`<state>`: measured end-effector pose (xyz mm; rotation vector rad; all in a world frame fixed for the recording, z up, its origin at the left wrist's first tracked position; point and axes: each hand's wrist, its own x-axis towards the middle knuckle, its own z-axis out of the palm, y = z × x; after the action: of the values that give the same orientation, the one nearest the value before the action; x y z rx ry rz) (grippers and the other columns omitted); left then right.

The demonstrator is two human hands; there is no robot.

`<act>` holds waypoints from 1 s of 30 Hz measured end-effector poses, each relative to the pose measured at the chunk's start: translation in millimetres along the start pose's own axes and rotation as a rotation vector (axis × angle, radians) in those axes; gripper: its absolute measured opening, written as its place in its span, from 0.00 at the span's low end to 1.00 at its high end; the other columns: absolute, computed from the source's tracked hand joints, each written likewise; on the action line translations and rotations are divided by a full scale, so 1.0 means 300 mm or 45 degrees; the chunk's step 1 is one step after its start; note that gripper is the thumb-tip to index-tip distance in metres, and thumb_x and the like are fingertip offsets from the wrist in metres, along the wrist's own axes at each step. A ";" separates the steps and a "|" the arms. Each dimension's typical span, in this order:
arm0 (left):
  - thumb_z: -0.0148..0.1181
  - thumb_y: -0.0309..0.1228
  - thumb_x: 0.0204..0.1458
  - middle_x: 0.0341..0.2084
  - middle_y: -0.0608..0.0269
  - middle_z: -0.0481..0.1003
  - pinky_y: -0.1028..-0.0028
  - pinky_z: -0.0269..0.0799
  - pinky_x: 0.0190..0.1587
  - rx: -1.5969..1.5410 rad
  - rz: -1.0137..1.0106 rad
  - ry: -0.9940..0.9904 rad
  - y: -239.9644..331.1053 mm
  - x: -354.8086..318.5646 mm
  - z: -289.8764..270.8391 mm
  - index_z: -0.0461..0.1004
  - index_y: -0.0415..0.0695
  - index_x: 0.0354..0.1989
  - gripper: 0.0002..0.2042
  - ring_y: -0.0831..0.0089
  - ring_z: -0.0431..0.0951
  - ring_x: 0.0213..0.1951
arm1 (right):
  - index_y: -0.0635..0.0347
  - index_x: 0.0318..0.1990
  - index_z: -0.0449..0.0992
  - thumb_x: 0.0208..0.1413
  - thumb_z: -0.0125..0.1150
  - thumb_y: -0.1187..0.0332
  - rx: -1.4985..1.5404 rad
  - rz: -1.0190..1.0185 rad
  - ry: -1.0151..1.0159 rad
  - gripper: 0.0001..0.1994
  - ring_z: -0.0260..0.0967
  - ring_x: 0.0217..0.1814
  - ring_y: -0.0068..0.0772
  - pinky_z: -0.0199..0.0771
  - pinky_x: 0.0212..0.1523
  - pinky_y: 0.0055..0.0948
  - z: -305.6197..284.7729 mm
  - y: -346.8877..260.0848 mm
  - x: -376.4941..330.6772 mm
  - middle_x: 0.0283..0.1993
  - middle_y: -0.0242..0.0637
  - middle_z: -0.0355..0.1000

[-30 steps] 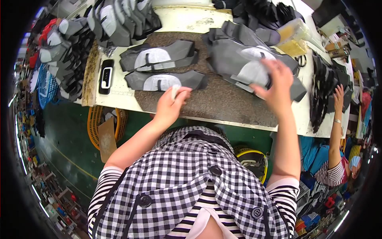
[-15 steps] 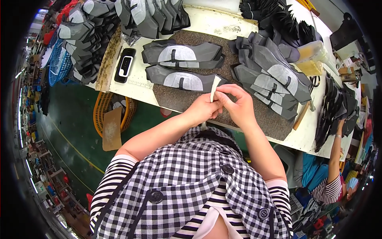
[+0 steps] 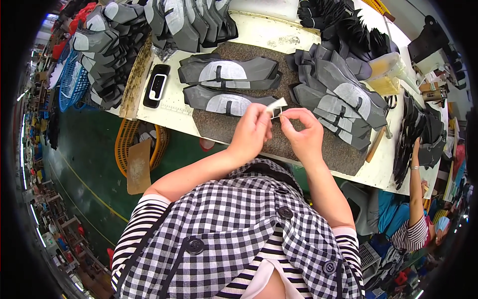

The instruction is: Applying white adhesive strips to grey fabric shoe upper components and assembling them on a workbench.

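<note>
Over the front of the dark work mat, my left hand is closed on a narrow white strip that sticks out past its fingertips. My right hand faces it, thumb and forefinger pinched at a thin white end of the strip; exactly how this end joins the rest is too small to tell. Just beyond my left hand lies a dark grey shaped piece with a pale half-round patch and a short black strap. Behind it sits a similar grey pair. More such pieces overlap in a pile to the right.
Stacked grey pieces stand at the back left, black ones at the back right. A phone-like black device lies on the white table. An orange basket is below. At right, a co-worker's arm reaches onto dark pieces.
My hands have drawn slightly apart. My left hand has turned more upright, and the white strip now tilts to the right, with a thin end showing between the hands.
</note>
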<state>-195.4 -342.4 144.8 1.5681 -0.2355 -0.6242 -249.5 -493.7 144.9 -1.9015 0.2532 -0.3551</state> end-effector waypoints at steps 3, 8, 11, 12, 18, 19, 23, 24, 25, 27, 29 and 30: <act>0.44 0.34 0.65 0.33 0.59 0.72 0.71 0.76 0.40 -0.718 -0.245 0.180 -0.019 0.045 -0.012 0.63 0.40 0.43 0.09 0.69 0.77 0.35 | 0.62 0.32 0.79 0.48 0.66 0.74 0.087 -0.032 0.124 0.03 0.74 0.40 0.28 0.71 0.44 0.26 0.030 0.004 -0.030 0.35 0.33 0.77; 0.48 0.38 0.64 0.37 0.61 0.71 0.70 0.72 0.50 -0.652 -0.050 -0.021 -0.028 0.040 -0.025 0.66 0.40 0.47 0.13 0.72 0.75 0.43 | 0.64 0.37 0.79 0.56 0.63 0.74 0.564 0.448 0.078 0.04 0.71 0.37 0.16 0.71 0.40 0.17 0.047 0.035 -0.047 0.36 0.29 0.76; 0.56 0.35 0.60 0.38 0.64 0.71 0.74 0.71 0.48 -0.392 0.068 -0.129 -0.046 0.027 -0.009 0.67 0.40 0.47 0.13 0.77 0.74 0.43 | 0.62 0.37 0.79 0.55 0.63 0.74 0.588 0.415 0.092 0.04 0.71 0.36 0.15 0.70 0.39 0.17 0.051 0.044 -0.042 0.35 0.28 0.76; 0.58 0.33 0.59 0.39 0.64 0.71 0.74 0.71 0.48 -0.249 0.156 -0.189 -0.064 0.028 -0.007 0.67 0.40 0.47 0.13 0.78 0.73 0.43 | 0.62 0.37 0.79 0.55 0.63 0.74 0.589 0.417 0.092 0.04 0.71 0.36 0.15 0.70 0.39 0.17 0.050 0.043 -0.042 0.35 0.28 0.76; 0.55 0.30 0.60 0.32 0.63 0.74 0.73 0.75 0.44 -0.384 -0.117 -0.180 -0.052 0.040 -0.014 0.70 0.38 0.40 0.07 0.74 0.77 0.37 | 0.62 0.37 0.77 0.56 0.62 0.74 0.536 0.194 0.170 0.03 0.70 0.40 0.17 0.70 0.40 0.17 0.044 0.074 -0.051 0.42 0.30 0.75; 0.54 0.31 0.61 0.32 0.62 0.74 0.71 0.76 0.47 -0.568 -0.240 -0.153 -0.054 0.043 -0.017 0.70 0.38 0.40 0.08 0.72 0.78 0.38 | 0.61 0.38 0.76 0.57 0.62 0.74 0.623 0.275 0.176 0.04 0.70 0.42 0.18 0.70 0.42 0.18 0.038 0.070 -0.056 0.44 0.32 0.74; 0.49 0.34 0.63 0.33 0.56 0.75 0.59 0.74 0.55 -1.054 -0.438 -0.070 -0.064 0.063 -0.024 0.68 0.38 0.40 0.11 0.61 0.79 0.39 | 0.60 0.40 0.72 0.60 0.55 0.69 1.163 0.588 0.227 0.05 0.71 0.47 0.26 0.69 0.53 0.29 0.024 0.058 -0.041 0.47 0.39 0.74; 0.47 0.35 0.64 0.33 0.54 0.76 0.57 0.73 0.55 -1.208 -0.492 0.003 -0.055 0.064 -0.020 0.68 0.38 0.41 0.12 0.59 0.79 0.39 | 0.60 0.40 0.70 0.61 0.53 0.67 1.545 0.786 0.269 0.06 0.71 0.49 0.29 0.69 0.55 0.33 0.020 0.057 -0.034 0.48 0.40 0.74; 0.43 0.39 0.66 0.25 0.61 0.72 0.61 0.75 0.51 -1.249 -0.591 0.150 -0.005 0.065 0.002 0.67 0.39 0.41 0.14 0.65 0.76 0.31 | 0.59 0.40 0.68 0.62 0.51 0.65 1.589 0.898 0.370 0.07 0.73 0.46 0.33 0.71 0.54 0.36 0.025 0.041 -0.021 0.42 0.38 0.75; 0.43 0.40 0.66 0.21 0.65 0.67 0.66 0.73 0.44 -1.440 -0.531 -0.019 -0.100 0.080 -0.027 0.67 0.40 0.40 0.14 0.71 0.70 0.26 | 0.58 0.38 0.68 0.62 0.51 0.66 1.761 0.871 0.315 0.06 0.72 0.41 0.31 0.71 0.54 0.36 0.007 0.132 -0.045 0.37 0.34 0.73; 0.42 0.42 0.66 0.15 0.73 0.53 0.77 0.60 0.27 -1.569 -0.586 -0.117 -0.105 0.092 -0.057 0.67 0.43 0.38 0.15 0.79 0.52 0.18 | 0.56 0.31 0.64 0.63 0.50 0.68 1.960 0.929 0.369 0.07 0.60 0.26 0.22 0.72 0.40 0.27 -0.005 0.103 -0.039 0.23 0.24 0.58; 0.47 0.43 0.64 0.15 0.74 0.55 0.77 0.56 0.24 -1.354 -0.550 -0.166 -0.127 0.099 -0.104 0.68 0.44 0.37 0.14 0.80 0.54 0.18 | 0.56 0.31 0.64 0.63 0.50 0.68 1.961 0.932 0.367 0.07 0.60 0.26 0.22 0.72 0.40 0.27 -0.029 0.122 -0.050 0.23 0.24 0.58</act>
<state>-163.0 -326.7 99.9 0.5362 0.3227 -0.9742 -266.9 -509.0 111.5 -0.1831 0.6087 -0.1882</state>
